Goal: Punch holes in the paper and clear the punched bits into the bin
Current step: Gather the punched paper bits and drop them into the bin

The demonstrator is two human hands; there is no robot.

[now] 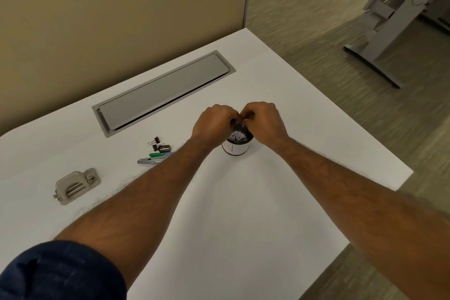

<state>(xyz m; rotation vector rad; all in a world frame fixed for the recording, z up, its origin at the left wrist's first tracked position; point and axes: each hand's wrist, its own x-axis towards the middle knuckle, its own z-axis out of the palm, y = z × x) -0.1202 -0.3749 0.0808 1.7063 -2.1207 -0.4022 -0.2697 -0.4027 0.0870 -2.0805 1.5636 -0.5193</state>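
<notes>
A small round bin (pixel 235 147) with a white label stands on the white desk (pixel 243 202), and white paper bits (pixel 239 136) fill its top. Directly above its rim, my left hand (pixel 213 126) and my right hand (pixel 265 124) meet with the fingertips curled and pressed together. Whatever lies between the fingers is hidden in shadow. The beige hole punch (pixel 76 185) lies far to the left near the front, away from both hands. No sheet of paper shows apart from the bits.
Black binder clips (pixel 155 143), a green-handled tool (pixel 158 154) and a metal stapler-like tool (pixel 148 161) lie left of the bin. A grey cable flap (pixel 163 91) is set into the desk behind. The desk's right edge (pixel 399 178) drops to carpet.
</notes>
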